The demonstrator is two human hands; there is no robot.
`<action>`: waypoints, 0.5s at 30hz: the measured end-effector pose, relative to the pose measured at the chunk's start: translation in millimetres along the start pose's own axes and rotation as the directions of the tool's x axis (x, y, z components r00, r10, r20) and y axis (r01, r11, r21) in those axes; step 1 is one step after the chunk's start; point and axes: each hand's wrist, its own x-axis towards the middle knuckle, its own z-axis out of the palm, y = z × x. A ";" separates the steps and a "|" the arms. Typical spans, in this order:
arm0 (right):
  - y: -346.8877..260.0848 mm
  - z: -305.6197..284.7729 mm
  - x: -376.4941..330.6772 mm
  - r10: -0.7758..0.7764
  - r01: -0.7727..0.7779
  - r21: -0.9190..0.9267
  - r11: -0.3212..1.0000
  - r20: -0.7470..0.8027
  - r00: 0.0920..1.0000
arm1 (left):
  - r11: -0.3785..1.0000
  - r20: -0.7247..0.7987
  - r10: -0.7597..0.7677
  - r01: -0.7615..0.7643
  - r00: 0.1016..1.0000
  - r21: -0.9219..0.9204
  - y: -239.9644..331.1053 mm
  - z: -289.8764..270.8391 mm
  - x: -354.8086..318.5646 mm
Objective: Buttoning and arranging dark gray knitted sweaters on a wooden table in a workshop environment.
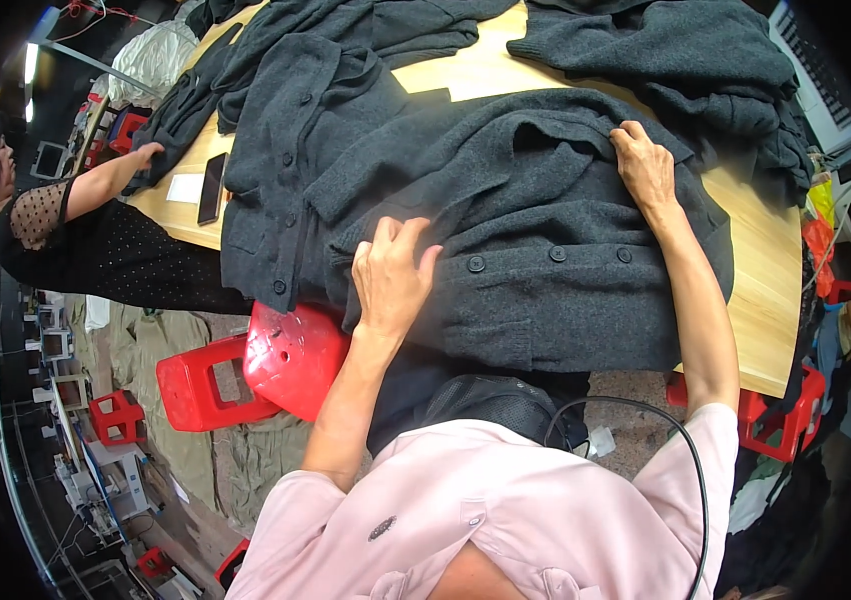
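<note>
A dark grey knitted cardigan [586, 310] lies across the table in front of me, its row of dark buttons along the near side. My right hand [646, 170] is closed on its far-right edge, fingers and thumb pinching the knit. Over the cardigan's left part is my left hand [391, 275], fingers bent and thumb held apart from them; I see nothing gripped in it. The cloth beside these fingers is smeared by motion. Left of it, another buttoned dark grey cardigan [271, 180] spreads to the table's edge, partly overlapped.
More dark grey knitwear [666, 50] is heaped on the wooden table [761, 310]. A phone [212, 188] lies by the left edge, near a co-worker's hand [149, 155] on dark cloth. Red stools [291, 360] stand below the table edge. A black cable [691, 440] crosses my shirt.
</note>
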 end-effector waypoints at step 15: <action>-11.1 -56.4 0.8 0.400 -0.201 0.641 0.741 -0.180 0.899 | 0.985 -0.045 0.038 -0.045 0.998 -0.167 -7.9 1.7 5.1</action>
